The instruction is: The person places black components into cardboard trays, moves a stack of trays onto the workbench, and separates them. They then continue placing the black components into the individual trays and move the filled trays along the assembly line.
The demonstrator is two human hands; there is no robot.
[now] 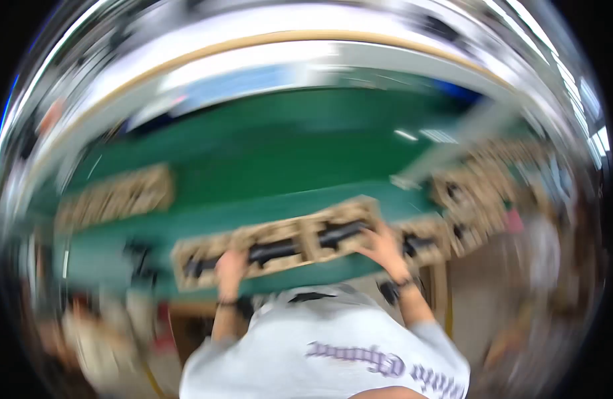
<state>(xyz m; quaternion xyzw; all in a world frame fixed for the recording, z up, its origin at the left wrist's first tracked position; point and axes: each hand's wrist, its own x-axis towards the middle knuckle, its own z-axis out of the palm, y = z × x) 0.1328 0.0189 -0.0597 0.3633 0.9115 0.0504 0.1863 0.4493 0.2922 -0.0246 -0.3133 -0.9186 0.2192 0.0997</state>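
Observation:
Motion smears much of the view. In front of me, a row of tan moulded trays (308, 238) lies along the near edge of a green bench, with dark tube-like parts in the hollows. My left hand (232, 265) is over the left part of the row, beside one black part (274, 251); its fingers are too smeared to read. At the right end of the middle tray, my right hand (382, 249) touches or hovers by the rim, thumb and fingers apart, near another black part (342, 233). Whether either hand bears on a tray cannot be made out.
Another tan tray (117, 198) lies farther left, with a dark object (141, 259) nearer me. At right, a tray with a dark part (419, 245) adjoins more stacked trays (476, 183). A pale post (446, 149) rises from the green bench (266, 143). People blur at lower left.

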